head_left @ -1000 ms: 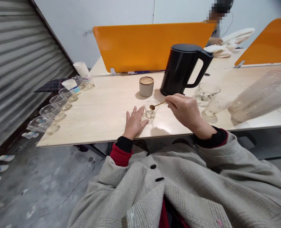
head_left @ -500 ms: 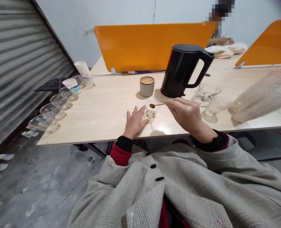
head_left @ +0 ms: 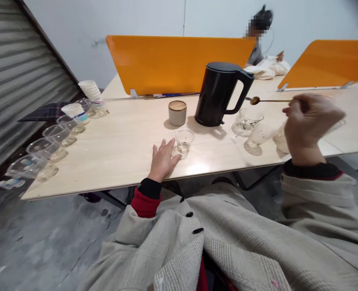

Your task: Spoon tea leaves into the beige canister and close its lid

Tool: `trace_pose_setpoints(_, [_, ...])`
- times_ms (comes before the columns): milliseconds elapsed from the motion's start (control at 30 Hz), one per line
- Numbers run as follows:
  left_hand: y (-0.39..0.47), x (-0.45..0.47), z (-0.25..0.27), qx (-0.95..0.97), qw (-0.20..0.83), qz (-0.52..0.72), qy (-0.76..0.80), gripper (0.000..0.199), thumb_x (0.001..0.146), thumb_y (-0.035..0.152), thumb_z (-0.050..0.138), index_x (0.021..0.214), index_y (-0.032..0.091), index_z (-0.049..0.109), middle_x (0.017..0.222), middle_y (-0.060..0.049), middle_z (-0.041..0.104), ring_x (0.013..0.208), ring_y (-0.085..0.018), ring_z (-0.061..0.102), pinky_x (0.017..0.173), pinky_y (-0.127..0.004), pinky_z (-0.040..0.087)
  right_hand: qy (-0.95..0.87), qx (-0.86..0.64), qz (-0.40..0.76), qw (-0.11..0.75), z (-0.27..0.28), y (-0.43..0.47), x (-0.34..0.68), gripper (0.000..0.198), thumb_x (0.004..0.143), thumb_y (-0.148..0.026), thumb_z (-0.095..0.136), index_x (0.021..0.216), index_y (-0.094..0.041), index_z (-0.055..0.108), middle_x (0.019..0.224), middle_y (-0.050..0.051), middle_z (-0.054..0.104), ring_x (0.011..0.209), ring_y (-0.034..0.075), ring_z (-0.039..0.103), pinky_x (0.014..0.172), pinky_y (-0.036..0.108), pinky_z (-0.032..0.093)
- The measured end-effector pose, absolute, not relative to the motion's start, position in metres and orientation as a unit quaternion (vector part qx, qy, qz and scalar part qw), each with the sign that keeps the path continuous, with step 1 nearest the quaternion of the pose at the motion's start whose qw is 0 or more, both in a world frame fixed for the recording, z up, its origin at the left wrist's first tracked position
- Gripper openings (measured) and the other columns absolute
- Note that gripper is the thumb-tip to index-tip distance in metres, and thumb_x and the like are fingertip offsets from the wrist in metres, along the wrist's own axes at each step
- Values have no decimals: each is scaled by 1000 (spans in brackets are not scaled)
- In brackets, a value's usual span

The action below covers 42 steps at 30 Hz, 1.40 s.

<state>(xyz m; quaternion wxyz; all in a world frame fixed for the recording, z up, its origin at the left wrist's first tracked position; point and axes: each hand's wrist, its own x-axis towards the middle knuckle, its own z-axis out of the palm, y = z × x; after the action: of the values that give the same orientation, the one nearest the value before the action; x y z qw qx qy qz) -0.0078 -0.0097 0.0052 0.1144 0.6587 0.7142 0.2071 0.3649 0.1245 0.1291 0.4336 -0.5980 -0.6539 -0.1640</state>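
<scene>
My left hand [head_left: 163, 159] lies flat on the pale wooden table [head_left: 121, 149], fingers spread, its fingertips touching the base of a small clear glass cup [head_left: 184, 141]. My right hand [head_left: 310, 121] is raised at the right, closed on the handle of a long thin spoon [head_left: 265, 100]. The spoon's brown bowl hangs in the air just right of the black electric kettle [head_left: 219, 94], above a clear glass [head_left: 247, 121].
A grey jar with a wooden lid [head_left: 177, 112] stands left of the kettle. Several clear cups [head_left: 51, 135] line the table's left edge, with a paper cup stack [head_left: 89, 89] behind. Orange dividers [head_left: 175, 62] cross the table; another person [head_left: 257, 36] sits beyond.
My right hand has lifted the spoon off the small glass cup and swung it up and to the right, past the kettle. The left hand has stayed by the cup.
</scene>
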Motion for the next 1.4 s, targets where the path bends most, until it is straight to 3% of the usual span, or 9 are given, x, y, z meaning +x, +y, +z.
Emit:
trace_pose_setpoints(100, [-10,-8,5,660,113,208,713,73,105,41,55,172,19,40,178,-10,45,173,-35,24,141,-66,11,-631,-647,-163,397,130,145,367,29,97,-16,52,106,-15,80,101,20,81,95,26,71,88,38,46])
trace_pose_setpoints(267, [-10,-8,5,661,105,201,716,70,105,42,55,171,22,42,178,-10,46,173,-36,26,141,-65,12,-607,-711,-123,334,123,180,353,19,92,-16,62,91,-16,81,84,18,77,70,20,45,74,40,30])
trace_pose_setpoints(367, [-9,-8,5,660,107,196,717,70,105,42,55,171,21,43,177,-10,47,173,-36,26,141,-66,13,-597,-741,-97,291,117,195,344,19,88,-12,66,92,-14,84,84,17,77,70,18,43,73,40,28])
trace_pose_setpoints(567, [-10,-7,7,661,118,197,714,70,105,42,56,171,20,43,177,-9,47,173,-36,26,141,-65,11,-593,-774,-80,206,114,186,346,32,102,-23,65,124,-11,85,121,23,79,96,23,60,82,42,36])
trace_pose_setpoints(700, [-12,-6,11,661,119,184,717,71,106,43,55,171,17,40,178,-11,45,173,-36,25,141,-64,11,-653,-685,-134,295,102,149,345,45,104,-34,67,143,-14,75,153,21,66,134,32,54,108,49,41])
trace_pose_setpoints(833, [-11,-3,13,664,111,156,723,81,107,52,54,175,13,31,184,-14,32,175,-36,17,141,-65,9,-754,-537,-69,372,57,114,308,53,109,-43,55,150,-12,67,152,20,67,140,32,59,118,49,48])
trace_pose_setpoints(1000, [-6,6,11,649,78,91,751,95,107,70,45,177,8,25,186,-19,21,176,-39,10,142,-63,8,-894,-411,69,163,-3,97,241,88,107,-69,48,169,-7,44,177,26,40,167,42,33,133,62,34])
trace_pose_setpoints(1100, [-6,9,12,650,73,58,754,96,108,74,37,177,8,26,187,-19,16,176,-38,9,142,-62,8,-910,-401,75,78,-14,93,225,93,107,-72,41,171,-6,40,180,26,32,170,44,25,136,67,24])
trace_pose_setpoints(1400, [-5,10,14,645,68,26,761,95,108,74,31,178,9,23,188,-17,11,177,-35,6,142,-62,7,-912,-405,62,19,-3,87,221,90,110,-68,31,175,-6,34,184,22,24,173,40,17,139,64,19])
